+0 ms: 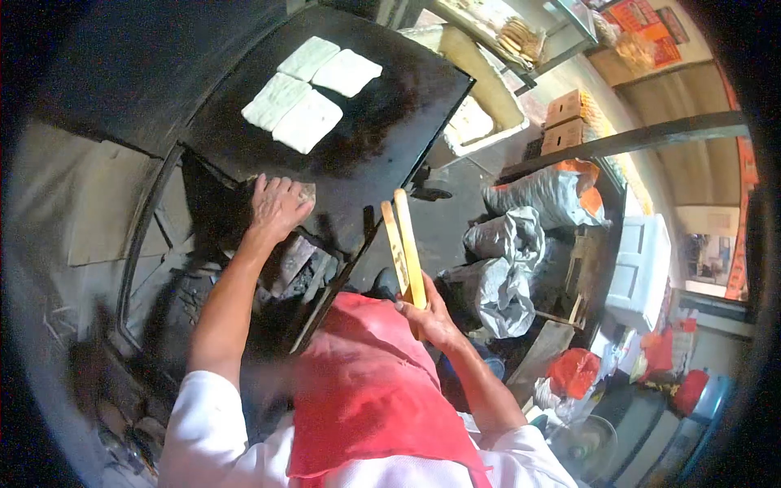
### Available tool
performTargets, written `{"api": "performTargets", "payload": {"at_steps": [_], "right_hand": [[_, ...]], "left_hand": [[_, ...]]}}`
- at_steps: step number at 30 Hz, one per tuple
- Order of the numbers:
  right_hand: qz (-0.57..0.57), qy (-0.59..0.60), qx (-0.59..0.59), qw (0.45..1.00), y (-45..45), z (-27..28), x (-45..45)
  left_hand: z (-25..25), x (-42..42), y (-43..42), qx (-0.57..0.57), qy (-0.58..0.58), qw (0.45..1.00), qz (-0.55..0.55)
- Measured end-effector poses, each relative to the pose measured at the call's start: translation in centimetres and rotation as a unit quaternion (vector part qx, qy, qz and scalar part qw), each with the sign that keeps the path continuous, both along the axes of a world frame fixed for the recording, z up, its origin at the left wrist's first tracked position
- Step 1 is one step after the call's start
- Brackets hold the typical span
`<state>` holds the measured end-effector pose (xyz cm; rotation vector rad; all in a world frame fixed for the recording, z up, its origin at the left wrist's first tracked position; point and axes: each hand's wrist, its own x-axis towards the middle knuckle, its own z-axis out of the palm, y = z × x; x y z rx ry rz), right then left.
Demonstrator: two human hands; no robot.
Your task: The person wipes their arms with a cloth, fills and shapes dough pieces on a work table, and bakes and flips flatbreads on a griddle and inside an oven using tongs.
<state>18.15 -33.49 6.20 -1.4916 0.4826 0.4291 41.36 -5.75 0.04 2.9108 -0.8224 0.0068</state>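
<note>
A dark flat griddle (390, 122) lies ahead of me, with several pale, square flatbreads (307, 120) grouped on its far left part. My left hand (281, 206) is at the near edge of the griddle. Its fingers curl over a small, flat, brownish piece (308, 193), mostly covered by the hand; I cannot tell what it is. In front of the red apron (366, 390), my right hand (431, 315) grips a pair of yellow wooden tongs (404, 244). The tongs point up and away from me, their tips slightly apart, clear of the flatbreads.
Below the griddle is an opening with grey chunks (313, 272) and a metal bar (333, 293). Crumpled silvery sacks (504, 285) stand at the right, near a white foam box (639, 272). A pale tray (508, 122) adjoins the griddle's right side.
</note>
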Motion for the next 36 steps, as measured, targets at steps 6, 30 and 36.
{"api": "performTargets", "payload": {"at_steps": [6, 30, 36], "right_hand": [[-0.04, 0.083, 0.029, 0.995, 0.6, -0.9, -0.8], [0.267, -0.095, -0.302, 0.91, -3.9, 5.4, 12.0], [0.318, -0.208, -0.519, 0.765, -8.8, 6.8, 19.1]], "left_hand": [[0.3, 0.8, -0.2, 0.028, 0.037, 0.997, 0.067], [0.6, -27.0, 22.9, 0.07, 0.144, 0.906, 0.392], [-0.1, -29.1, 27.7, 0.005, 0.2, 0.788, 0.583]]}}
